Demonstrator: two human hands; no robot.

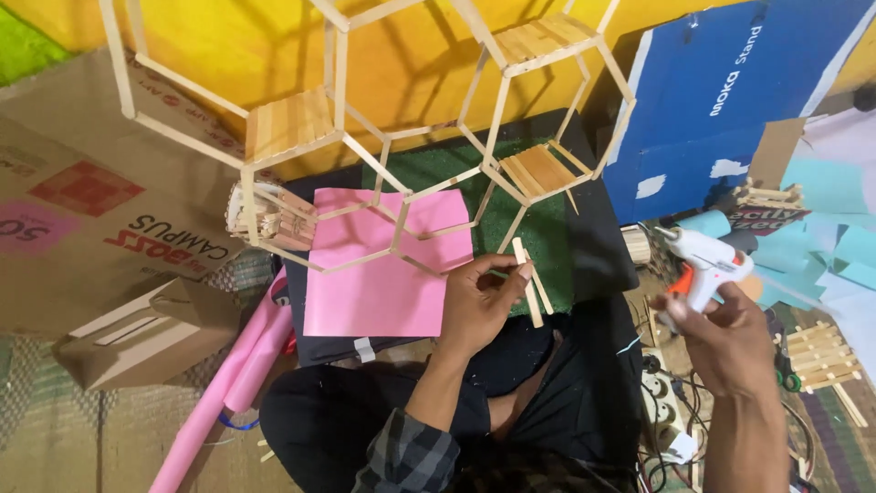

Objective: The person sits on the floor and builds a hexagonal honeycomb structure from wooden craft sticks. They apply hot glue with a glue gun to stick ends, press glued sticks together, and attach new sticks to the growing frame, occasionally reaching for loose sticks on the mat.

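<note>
Over the lap, above pink paper (379,269) | left hand (479,301) fingers clamped on wooden sticks (527,281) | right hand (725,338) wrapped around glue gun (707,265) | gluing step, probably; nozzle must meet sticks.

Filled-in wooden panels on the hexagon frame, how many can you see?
3: one panel at upper left, one at the top right, one lower in the middle above the left hand. More may lie beyond the picture's top edge.

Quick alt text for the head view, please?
The left hand pinches wooden craft sticks while the right hand holds a white glue gun. Above them stands a honeycomb frame of sticks, over pink paper.
</note>
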